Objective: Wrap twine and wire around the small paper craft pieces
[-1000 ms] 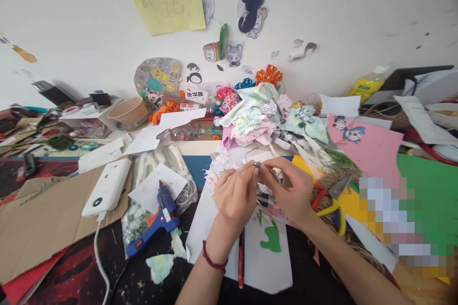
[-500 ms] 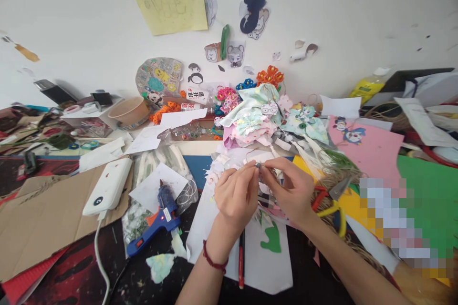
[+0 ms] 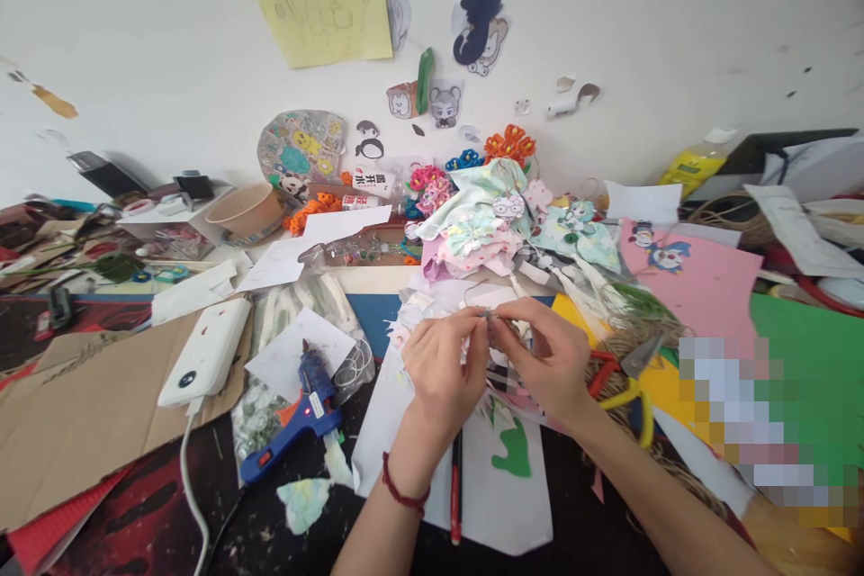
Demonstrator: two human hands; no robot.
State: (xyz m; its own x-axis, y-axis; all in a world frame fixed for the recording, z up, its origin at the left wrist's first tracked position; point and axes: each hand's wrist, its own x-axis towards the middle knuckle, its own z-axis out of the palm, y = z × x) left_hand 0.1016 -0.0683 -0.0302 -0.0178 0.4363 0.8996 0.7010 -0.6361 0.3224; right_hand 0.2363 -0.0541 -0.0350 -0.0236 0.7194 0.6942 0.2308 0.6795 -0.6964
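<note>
Fingertips of both hands meet over the white paper (image 3: 519,513), pinching one small greyish piece (image 3: 487,314); it is too small and too covered to name. My left hand (image 3: 446,362), with a dark red bracelet on the wrist, is closed on its left side. From the right, my right hand (image 3: 550,360) holds it between thumb and index finger. Below the hands lie a red and black pencil (image 3: 456,495) and a green cut-out scrap (image 3: 513,452). Pale fabric scraps are partly hidden behind the fingers.
Left of the paper lie a blue glue gun (image 3: 303,414), a white power bank (image 3: 206,351) with a cable, and cardboard (image 3: 101,414). Scissors (image 3: 627,396) and twine are close to my right wrist. Patterned cloth (image 3: 465,207) is heaped behind; green sheets (image 3: 810,378) lie far right.
The small piece between my fingertips has turned slightly and shows less of its dark grey side. Both hands stay in nearly the same place.
</note>
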